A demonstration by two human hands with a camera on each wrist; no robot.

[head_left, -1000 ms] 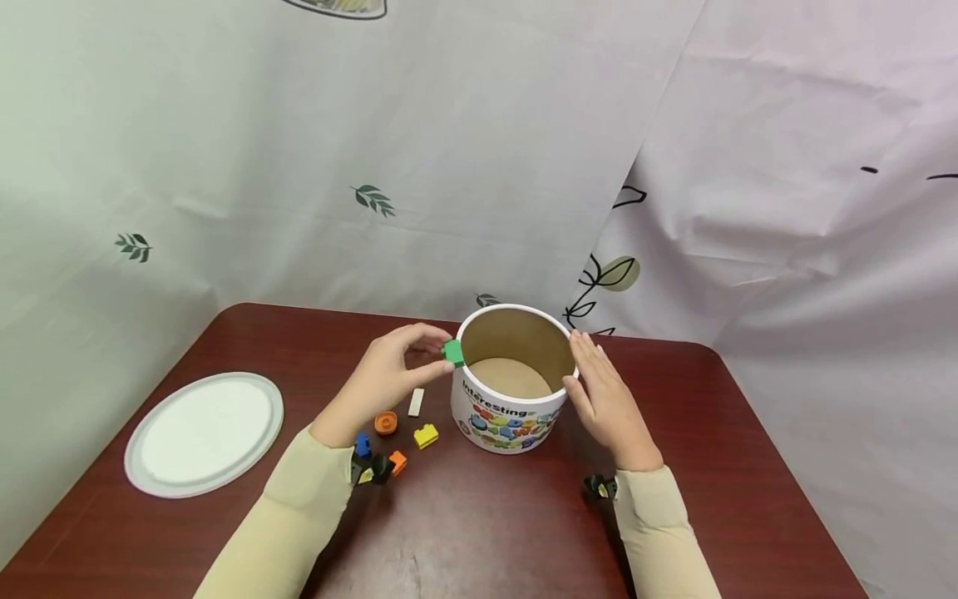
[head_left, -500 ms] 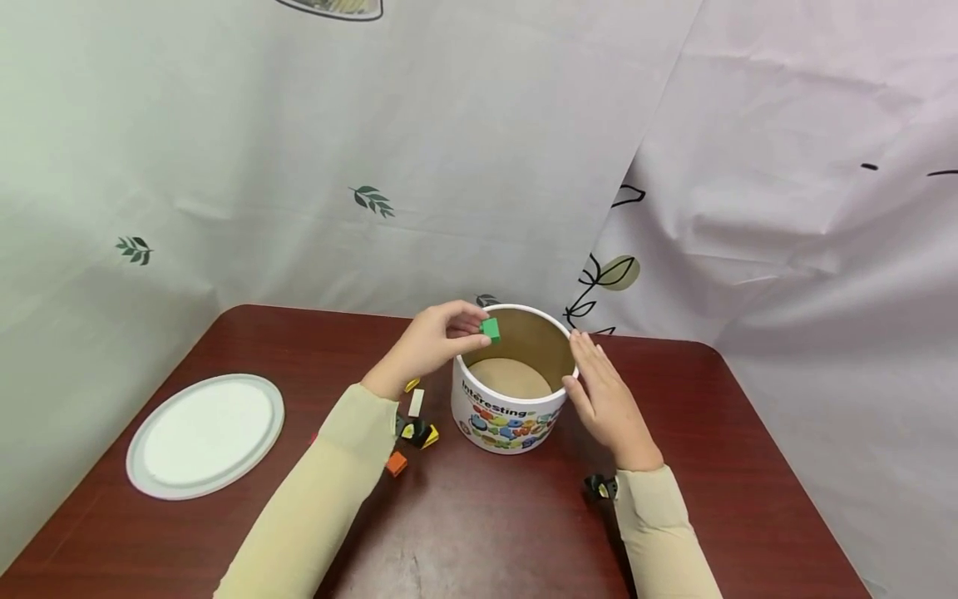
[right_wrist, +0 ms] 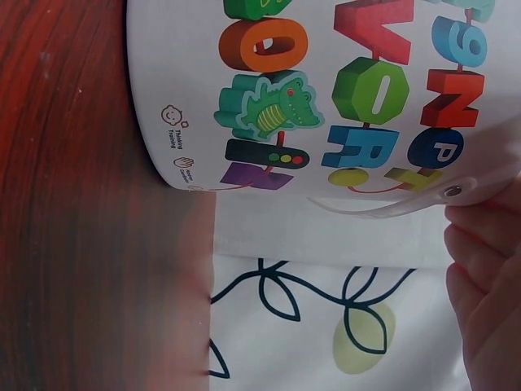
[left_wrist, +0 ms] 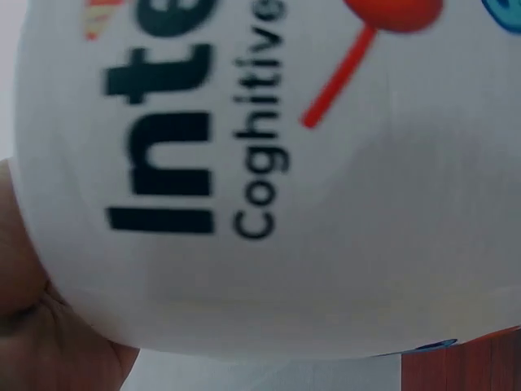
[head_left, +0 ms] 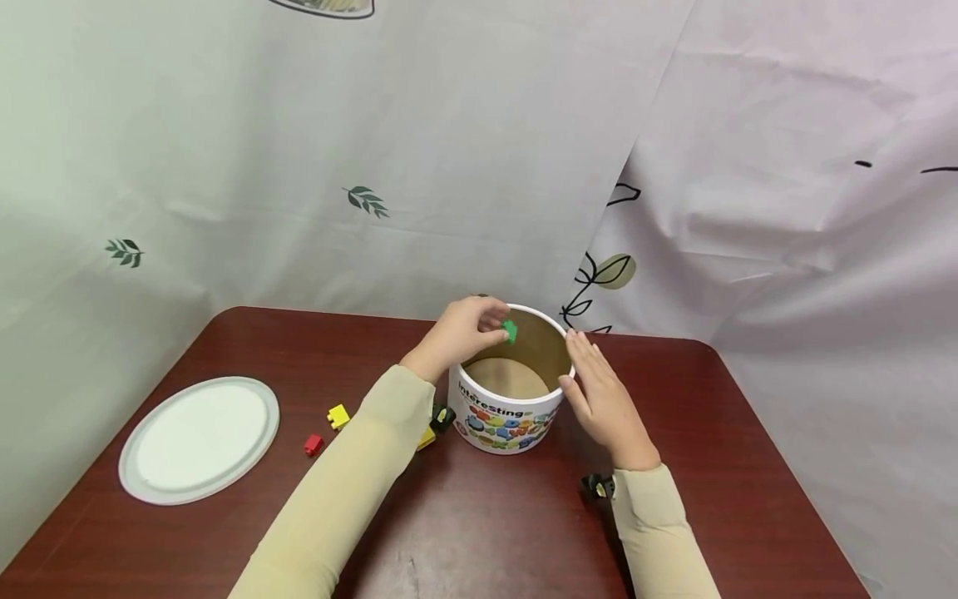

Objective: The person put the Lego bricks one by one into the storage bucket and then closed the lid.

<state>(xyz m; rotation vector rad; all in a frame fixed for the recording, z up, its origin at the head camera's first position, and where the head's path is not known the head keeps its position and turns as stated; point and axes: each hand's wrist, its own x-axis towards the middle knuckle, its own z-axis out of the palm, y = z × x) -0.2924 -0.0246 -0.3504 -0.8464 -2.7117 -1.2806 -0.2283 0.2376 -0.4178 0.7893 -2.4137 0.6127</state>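
Note:
My left hand reaches over the left rim of a white printed bucket. Between its thumb and fingertips it pinches a small green toy block, seen inside the mouth of the bucket. The right hand rests with fairly straight fingers against the bucket's right rim. Close up, the bucket's lettered wall fills most of the left wrist view, where part of the left hand shows at the lower left. In the right wrist view, the fingers touch the bucket beside its white handle.
On the dark red table lie a red block and a yellow block, left of the left sleeve. Another yellow block is partly hidden by the left wrist. A round white lid lies at the left. A pale curtain hangs behind.
My left hand has moved right with the green block, from outside the left rim to over the bucket's opening. Its sleeve now covers several loose blocks. The right hand has stayed at the rim.

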